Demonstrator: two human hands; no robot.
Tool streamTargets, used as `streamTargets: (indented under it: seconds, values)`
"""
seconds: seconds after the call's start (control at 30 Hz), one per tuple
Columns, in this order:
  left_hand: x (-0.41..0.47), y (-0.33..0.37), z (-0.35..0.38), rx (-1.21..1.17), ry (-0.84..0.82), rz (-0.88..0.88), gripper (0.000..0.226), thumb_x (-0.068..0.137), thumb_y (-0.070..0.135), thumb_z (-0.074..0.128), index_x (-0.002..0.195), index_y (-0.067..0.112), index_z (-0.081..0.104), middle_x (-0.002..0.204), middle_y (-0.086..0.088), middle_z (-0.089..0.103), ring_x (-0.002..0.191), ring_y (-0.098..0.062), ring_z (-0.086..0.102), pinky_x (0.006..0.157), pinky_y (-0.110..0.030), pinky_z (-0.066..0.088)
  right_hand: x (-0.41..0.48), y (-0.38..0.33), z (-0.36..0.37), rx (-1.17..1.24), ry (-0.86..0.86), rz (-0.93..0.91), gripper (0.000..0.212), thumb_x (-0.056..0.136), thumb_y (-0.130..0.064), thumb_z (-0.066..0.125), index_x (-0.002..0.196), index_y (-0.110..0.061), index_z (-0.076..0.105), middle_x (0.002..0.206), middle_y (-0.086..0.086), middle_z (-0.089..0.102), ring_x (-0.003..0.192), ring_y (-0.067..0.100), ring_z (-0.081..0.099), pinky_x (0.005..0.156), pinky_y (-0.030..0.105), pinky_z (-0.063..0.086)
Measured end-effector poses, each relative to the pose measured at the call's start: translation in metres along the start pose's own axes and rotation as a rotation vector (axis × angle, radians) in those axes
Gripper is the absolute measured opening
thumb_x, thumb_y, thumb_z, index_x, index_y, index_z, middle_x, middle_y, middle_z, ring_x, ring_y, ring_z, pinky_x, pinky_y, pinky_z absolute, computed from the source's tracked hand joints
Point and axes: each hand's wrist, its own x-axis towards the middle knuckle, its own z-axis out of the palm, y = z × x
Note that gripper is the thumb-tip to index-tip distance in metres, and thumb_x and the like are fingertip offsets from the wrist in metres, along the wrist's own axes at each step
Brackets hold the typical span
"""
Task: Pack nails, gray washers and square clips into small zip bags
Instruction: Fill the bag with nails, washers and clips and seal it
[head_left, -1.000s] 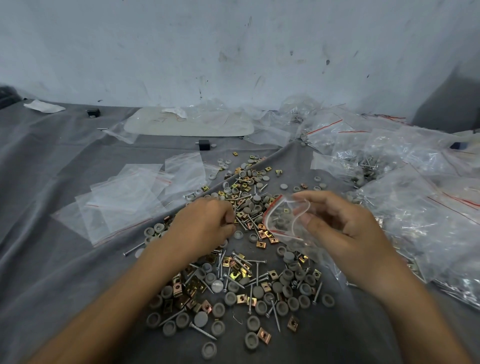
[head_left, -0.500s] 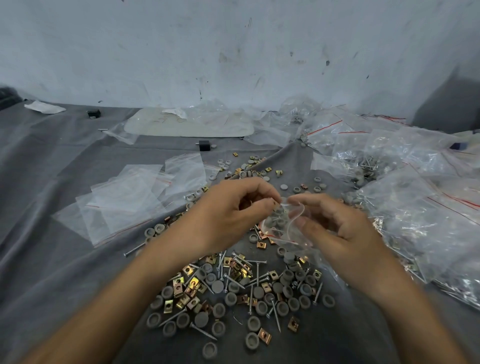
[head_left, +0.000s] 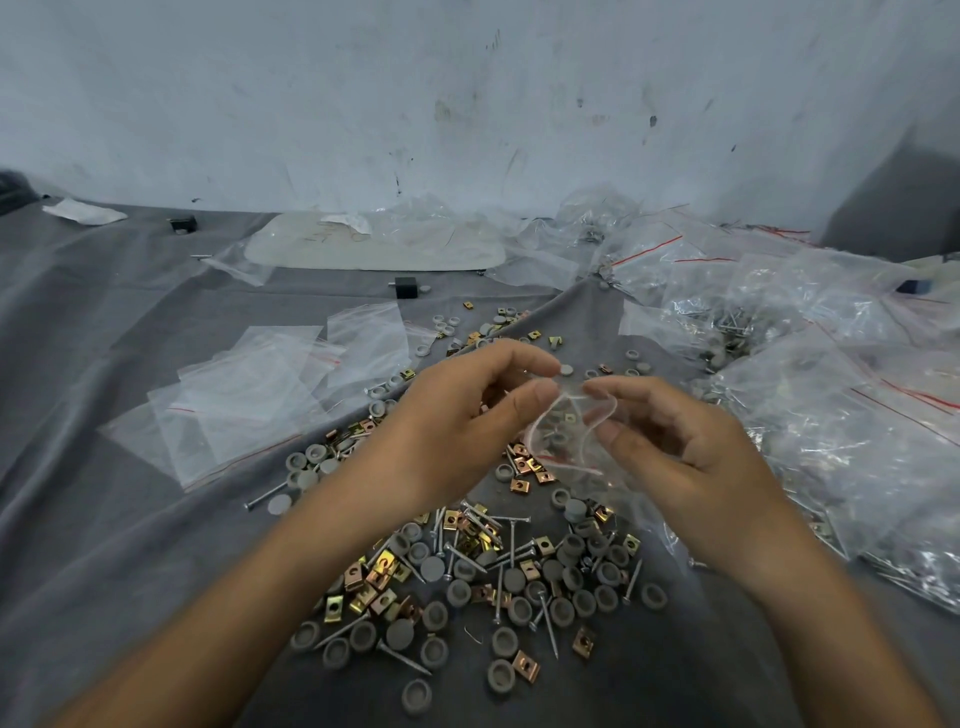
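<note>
Hands at the mouth of a small zip bag (head_left: 566, 434), held above a loose pile on a gray cloth (head_left: 104, 519). The right hand (head_left: 691, 452) pinches the bag's red-lined rim between index finger and thumb, its other fingers loosely curled. The left hand (head_left: 457, 415), which a second ago was down on the pile with its fingers bunched, has risen to the bag. Its thumb and index finger now meet at the opposite side of the opening; what lies between them cannot be told. The bag has kept its place over the pile's far half, and its mouth now gapes as a loop. Gray washers and one square clip show through the film.

Below the wrists lie the nails (head_left: 511, 540), gray washers (head_left: 519, 610) and square clips (head_left: 382, 564), mixed together. Flat empty bags (head_left: 249, 395) lie to the left and filled bags (head_left: 831, 415) are heaped to the right. Faint scribbles on the pale sheet (head_left: 374, 244) by the wall are too small to read.
</note>
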Motion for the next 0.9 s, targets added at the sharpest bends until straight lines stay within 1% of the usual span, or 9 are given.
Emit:
streamTargets:
  seconds: [0.07,0.17,0.23,0.3,0.47,0.53,0.67,0.77,0.9]
  values:
    - [0.0,-0.009,0.0,0.046,0.077,-0.022,0.009,0.1,0.031,0.06,0.104,0.037,0.065,0.091,0.015,0.069,0.083,-0.006,0.065,0.071,-0.024,0.053,0.001,0.001,-0.002,0.015,0.056,0.007,0.036,0.097,-0.012,0.067,0.111,-0.045,0.07,0.104,-0.02,0.075,0.095,0.002,0.072,0.074,0.022,0.056]
    - [-0.002,-0.022,0.005,0.283,0.054,-0.096,0.009,0.1,0.032,0.059,0.101,0.039,0.063,0.088,0.023,0.064,0.087,0.006,0.059,0.07,-0.011,0.046,0.002,0.0,-0.004,0.049,0.141,-0.006,0.048,0.098,-0.008,0.065,0.105,-0.055,0.069,0.1,-0.023,0.075,0.089,-0.003,0.072,0.066,0.014,0.055]
    - [-0.005,-0.03,0.014,0.435,-0.059,-0.086,0.013,0.099,0.032,0.058,0.11,0.034,0.065,0.101,0.022,0.063,0.094,0.006,0.057,0.083,-0.02,0.05,0.002,0.0,-0.006,0.055,0.167,-0.013,0.049,0.098,-0.008,0.065,0.105,-0.056,0.069,0.099,-0.022,0.075,0.087,-0.004,0.071,0.065,0.008,0.052]
    - [-0.009,-0.039,0.023,0.527,-0.133,-0.021,0.02,0.099,0.035,0.059,0.118,0.031,0.064,0.112,0.017,0.062,0.107,-0.001,0.053,0.096,-0.03,0.047,0.003,0.0,-0.006,0.061,0.174,-0.012,0.048,0.097,-0.007,0.066,0.104,-0.055,0.07,0.098,-0.021,0.076,0.087,-0.003,0.072,0.065,0.007,0.051]
    - [-0.013,-0.055,0.032,0.694,-0.234,0.064,0.041,0.1,0.044,0.054,0.139,0.031,0.055,0.139,0.012,0.052,0.127,-0.011,0.042,0.108,-0.028,0.032,0.003,0.0,-0.004,0.107,0.153,0.008,0.041,0.097,-0.004,0.065,0.103,-0.044,0.071,0.097,-0.019,0.077,0.086,-0.001,0.073,0.064,0.009,0.053]
    - [-0.014,-0.058,0.034,0.73,-0.234,0.06,0.046,0.101,0.048,0.05,0.144,0.031,0.051,0.146,0.011,0.047,0.132,-0.014,0.039,0.112,-0.033,0.033,0.003,0.0,-0.004,0.11,0.146,0.012,0.038,0.097,-0.006,0.065,0.103,-0.043,0.071,0.098,-0.019,0.076,0.086,-0.002,0.072,0.064,0.009,0.053]
    - [-0.013,-0.059,0.036,0.83,-0.236,0.032,0.048,0.102,0.055,0.041,0.144,0.033,0.049,0.145,0.011,0.046,0.131,-0.015,0.04,0.11,-0.037,0.036,0.002,-0.001,-0.003,0.112,0.118,0.025,0.042,0.097,-0.006,0.065,0.101,-0.047,0.072,0.1,-0.018,0.076,0.087,-0.001,0.072,0.064,0.011,0.054]
    - [-0.012,-0.055,0.036,0.873,-0.241,0.065,0.04,0.102,0.052,0.043,0.136,0.033,0.054,0.134,0.01,0.051,0.123,-0.015,0.044,0.106,-0.032,0.036,0.002,-0.001,-0.003,0.082,0.106,0.025,0.042,0.097,-0.009,0.065,0.104,-0.05,0.071,0.1,-0.018,0.076,0.089,0.0,0.073,0.07,0.013,0.054]
    - [-0.01,-0.048,0.038,0.962,-0.248,0.083,0.035,0.104,0.045,0.042,0.133,0.032,0.055,0.129,0.007,0.053,0.119,-0.018,0.049,0.1,-0.033,0.035,0.002,-0.001,-0.003,0.105,0.099,0.024,0.04,0.098,-0.008,0.064,0.107,-0.046,0.071,0.1,-0.018,0.077,0.087,0.001,0.073,0.065,0.01,0.054]
